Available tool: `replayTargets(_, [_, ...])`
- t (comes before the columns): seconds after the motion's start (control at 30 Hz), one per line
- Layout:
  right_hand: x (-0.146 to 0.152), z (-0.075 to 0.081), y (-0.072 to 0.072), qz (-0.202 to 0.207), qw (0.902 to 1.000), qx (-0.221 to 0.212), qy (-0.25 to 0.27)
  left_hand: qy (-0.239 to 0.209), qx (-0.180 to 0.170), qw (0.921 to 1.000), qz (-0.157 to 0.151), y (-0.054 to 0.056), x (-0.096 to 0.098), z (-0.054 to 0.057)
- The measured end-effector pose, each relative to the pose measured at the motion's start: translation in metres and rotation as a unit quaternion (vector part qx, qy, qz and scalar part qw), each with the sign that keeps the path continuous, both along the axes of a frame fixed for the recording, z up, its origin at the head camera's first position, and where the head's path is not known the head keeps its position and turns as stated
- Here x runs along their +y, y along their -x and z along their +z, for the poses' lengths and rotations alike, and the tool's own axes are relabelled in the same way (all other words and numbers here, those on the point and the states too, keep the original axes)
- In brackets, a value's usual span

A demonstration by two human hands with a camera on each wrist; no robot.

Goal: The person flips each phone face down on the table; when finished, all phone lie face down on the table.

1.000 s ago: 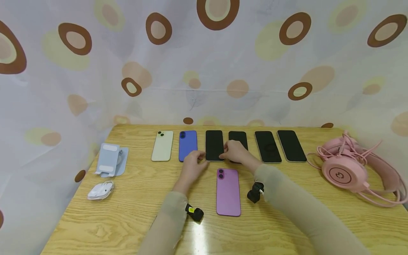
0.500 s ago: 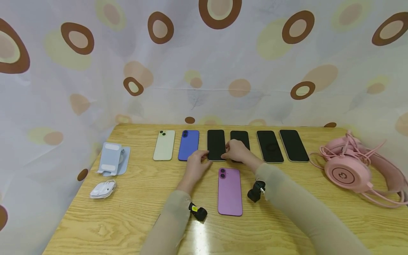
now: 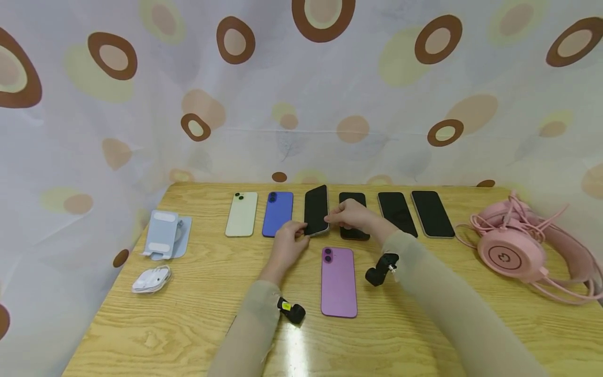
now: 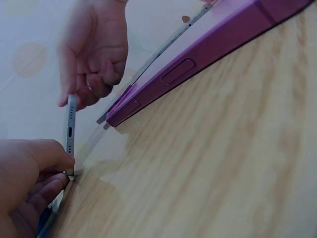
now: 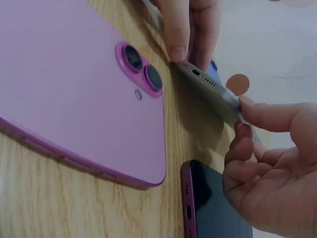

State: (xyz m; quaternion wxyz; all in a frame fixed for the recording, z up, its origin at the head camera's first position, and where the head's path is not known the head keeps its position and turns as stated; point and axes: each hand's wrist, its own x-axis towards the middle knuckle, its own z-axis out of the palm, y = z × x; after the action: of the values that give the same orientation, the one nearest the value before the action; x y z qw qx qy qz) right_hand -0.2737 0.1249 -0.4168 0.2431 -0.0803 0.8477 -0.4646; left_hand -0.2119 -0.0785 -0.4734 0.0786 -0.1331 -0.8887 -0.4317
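Note:
A smartphone with a black screen is tilted, its right side raised off the table and its left edge low. My right hand pinches its right edge between thumb and fingers. At the lower left corner, my left hand holds the same phone with thumb and finger. The port edge of this smartphone faces the right wrist camera. Nearer to me, between the forearms, a pink-purple smartphone lies back up. A blue smartphone lies left of the tilted one; another dark-screened smartphone is partly hidden under my right hand.
A pale smartphone lies farther left, and two dark-screened ones farther right. Pink headphones with a loose cable stand at the right. A light blue phone stand and white wired earphones sit at the left.
The black-screened smartphone lay flat before; its right side has come up and it now tilts to the left. My right hand has risen slightly with that edge, while my left stays at the corner.

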Motion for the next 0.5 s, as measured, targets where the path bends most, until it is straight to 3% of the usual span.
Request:
replayTargets(0.33, [-0.006,0.003,-0.003,0.007,0.9986,0.016,0.051,-0.016,0.021,0.9996,-0.006,0.000,-0.001,-0.002])
replayTargets(0.5, [-0.015,0.006,-0.002,0.010,0.9976,0.035,0.059,-0.067,0.018,0.9976,-0.006,0.001,0.000,-0.002])
